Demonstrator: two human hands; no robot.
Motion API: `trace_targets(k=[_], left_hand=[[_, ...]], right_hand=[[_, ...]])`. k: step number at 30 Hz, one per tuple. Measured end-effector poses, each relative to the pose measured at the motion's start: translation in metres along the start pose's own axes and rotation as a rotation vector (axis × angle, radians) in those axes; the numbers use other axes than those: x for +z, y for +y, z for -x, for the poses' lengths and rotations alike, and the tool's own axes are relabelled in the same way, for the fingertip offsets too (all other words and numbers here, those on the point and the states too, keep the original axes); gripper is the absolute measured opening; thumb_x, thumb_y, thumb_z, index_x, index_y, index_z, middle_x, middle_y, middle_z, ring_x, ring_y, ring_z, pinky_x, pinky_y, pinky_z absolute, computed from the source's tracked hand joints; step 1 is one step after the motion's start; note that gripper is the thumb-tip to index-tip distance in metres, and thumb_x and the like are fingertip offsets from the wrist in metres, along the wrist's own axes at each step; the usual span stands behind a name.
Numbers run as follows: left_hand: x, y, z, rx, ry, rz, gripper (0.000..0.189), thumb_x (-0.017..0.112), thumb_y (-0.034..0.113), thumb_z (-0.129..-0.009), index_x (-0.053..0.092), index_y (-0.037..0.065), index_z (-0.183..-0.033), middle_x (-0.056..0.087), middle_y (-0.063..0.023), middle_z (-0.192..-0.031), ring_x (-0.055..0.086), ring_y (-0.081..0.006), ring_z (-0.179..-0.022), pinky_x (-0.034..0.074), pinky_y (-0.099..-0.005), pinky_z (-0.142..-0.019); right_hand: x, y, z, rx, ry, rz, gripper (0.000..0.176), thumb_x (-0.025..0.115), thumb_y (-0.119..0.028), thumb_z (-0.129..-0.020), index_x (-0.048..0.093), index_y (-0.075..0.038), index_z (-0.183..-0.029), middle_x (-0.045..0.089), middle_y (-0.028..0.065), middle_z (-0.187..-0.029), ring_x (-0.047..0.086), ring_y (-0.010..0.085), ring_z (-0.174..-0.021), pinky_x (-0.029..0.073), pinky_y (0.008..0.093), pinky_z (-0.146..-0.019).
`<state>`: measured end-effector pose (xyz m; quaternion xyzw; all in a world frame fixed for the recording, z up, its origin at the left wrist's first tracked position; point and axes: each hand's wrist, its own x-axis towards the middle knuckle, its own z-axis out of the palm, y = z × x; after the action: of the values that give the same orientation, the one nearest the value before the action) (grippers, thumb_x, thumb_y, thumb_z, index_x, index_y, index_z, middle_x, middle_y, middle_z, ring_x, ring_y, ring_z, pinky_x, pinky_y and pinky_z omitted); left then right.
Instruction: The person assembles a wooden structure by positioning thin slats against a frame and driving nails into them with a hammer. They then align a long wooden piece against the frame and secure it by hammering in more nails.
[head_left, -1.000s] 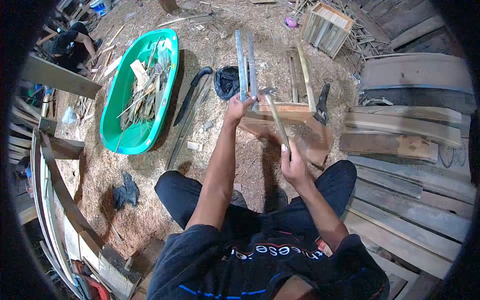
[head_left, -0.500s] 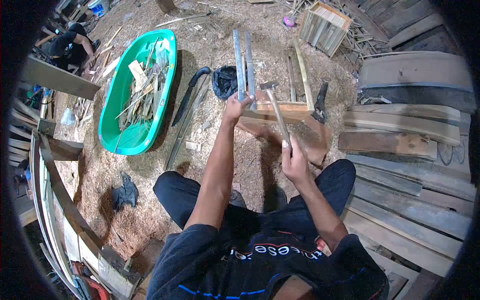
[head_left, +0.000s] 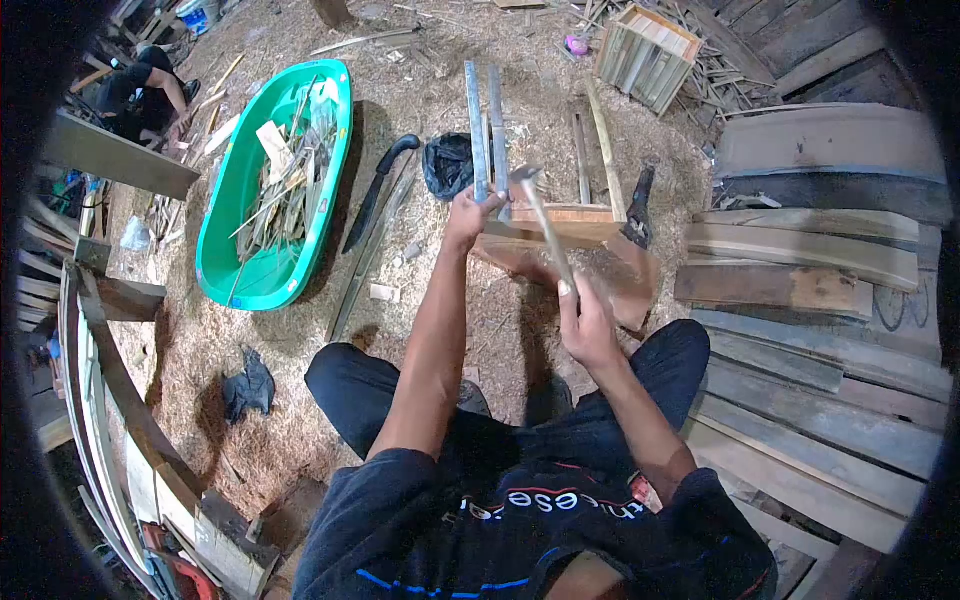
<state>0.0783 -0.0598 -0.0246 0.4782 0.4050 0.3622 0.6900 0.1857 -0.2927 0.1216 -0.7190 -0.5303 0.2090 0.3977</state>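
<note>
Sawdust floor, right hand (head_left: 588, 325) gripping raised hammer (head_left: 545, 228)

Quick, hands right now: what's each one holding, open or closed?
Left hand: closed on the near ends of the grey slats.
Right hand: closed on the hammer handle, its head close to the left hand.
</note>
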Motion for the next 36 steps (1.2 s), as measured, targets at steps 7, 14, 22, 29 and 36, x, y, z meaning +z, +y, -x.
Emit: trace_targets(k=[7, 14, 22, 29, 36], left_hand=[[0.002, 0.008, -0.003, 0.012, -0.012, 0.030, 0.016, 0.074, 0.012, -0.081, 0.064, 0.005, -0.091, 0.062, 0.0006, -0.081, 0.055, -0.0086, -0.071, 0.045, -0.0244, -0.065], [0.006, 0.023, 0.010, -0.013, -0.023, 0.032, 0.016, 0.073, 0.014, -0.082, 0.064, 0.006, -0.091, 0.062, 0.0020, -0.077, 0.053, -0.0078, -0.068, 0.041, -0.0230, -0.061], [0.002, 0.009, -0.002, 0.033, 0.002, 0.028, 0.017, 0.072, 0.013, -0.083, 0.065, 0.005, -0.096, 0.062, 0.0013, -0.079, 0.055, -0.0080, -0.068, 0.041, -0.0236, -0.060], [0.007, 0.018, 0.004, 0.031, -0.022, 0.071, 0.015, 0.070, 0.011, -0.083, 0.064, 0.004, -0.094, 0.063, -0.0010, -0.080, 0.056, -0.0102, -0.069, 0.043, -0.0244, -0.061], [0.005, 0.021, 0.013, -0.022, -0.009, -0.029, 0.015, 0.069, 0.012, -0.081, 0.064, 0.004, -0.093, 0.063, -0.0013, -0.080, 0.056, -0.0105, -0.069, 0.043, -0.0254, -0.061]], right_hand=[[0.000, 0.002, 0.000, 0.050, -0.040, 0.016, 0.031, 0.048, -0.018, -0.096, 0.052, 0.000, -0.121, 0.062, 0.0305, -0.095, 0.060, 0.0489, -0.087, 0.049, 0.0501, -0.076], [0.005, 0.023, 0.003, 0.038, -0.062, 0.031, 0.035, 0.048, -0.016, -0.095, 0.050, 0.000, -0.126, 0.061, 0.0313, -0.103, 0.059, 0.0489, -0.092, 0.048, 0.0512, -0.078], [0.004, 0.015, -0.002, 0.021, -0.056, 0.102, 0.033, 0.048, -0.017, -0.097, 0.052, 0.006, -0.119, 0.060, 0.0287, -0.097, 0.059, 0.0436, -0.090, 0.047, 0.0461, -0.080], [0.003, 0.017, 0.002, 0.083, -0.091, 0.076, 0.037, 0.047, -0.021, -0.096, 0.051, 0.004, -0.123, 0.061, 0.0327, -0.099, 0.058, 0.0503, -0.093, 0.047, 0.0518, -0.080], [0.001, 0.012, 0.006, 0.071, -0.112, 0.083, 0.036, 0.049, -0.019, -0.096, 0.051, 0.003, -0.125, 0.061, 0.0307, -0.100, 0.059, 0.0478, -0.095, 0.048, 0.0481, -0.082]])
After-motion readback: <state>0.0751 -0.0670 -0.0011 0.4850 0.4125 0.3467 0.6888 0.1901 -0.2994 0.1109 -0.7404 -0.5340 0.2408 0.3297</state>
